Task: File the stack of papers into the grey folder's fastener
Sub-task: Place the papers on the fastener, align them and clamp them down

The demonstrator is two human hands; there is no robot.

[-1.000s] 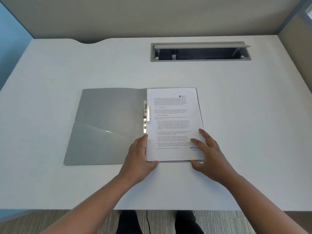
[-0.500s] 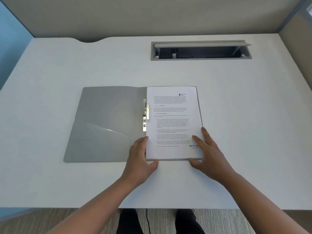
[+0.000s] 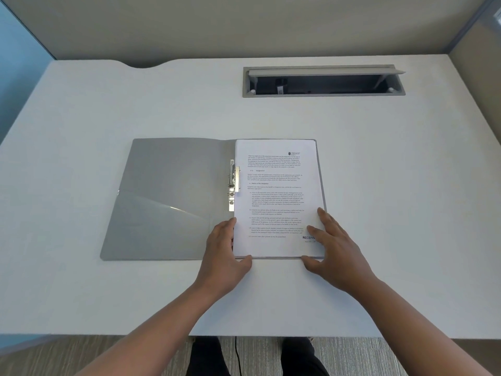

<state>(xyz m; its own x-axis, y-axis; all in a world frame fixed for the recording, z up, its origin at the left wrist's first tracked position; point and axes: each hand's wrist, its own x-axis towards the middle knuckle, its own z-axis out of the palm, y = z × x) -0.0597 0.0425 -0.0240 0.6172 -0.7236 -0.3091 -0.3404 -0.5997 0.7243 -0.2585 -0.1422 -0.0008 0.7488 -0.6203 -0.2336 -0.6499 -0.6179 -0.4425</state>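
A grey folder [image 3: 168,196] lies open on the white desk. A stack of printed papers [image 3: 276,191] rests on its right half. The metal fastener [image 3: 233,184] sits along the spine at the stack's left edge, partly raised. My left hand [image 3: 225,256] cups the stack's lower left corner, thumb at the bottom edge. My right hand [image 3: 336,251] lies at the lower right corner, fingers spread on the top sheet, thumb under the bottom edge. Whether the sheets sit on the fastener prongs is hidden.
The white desk [image 3: 393,213] has an open cable tray slot [image 3: 324,84] at the back right. Partition walls stand behind and to both sides. The desk's near edge runs just below my forearms.
Both hands have stayed at the stack's lower corners, with small finger shifts. The stack's bottom edge looks squared against the folder. The view has tilted slightly.
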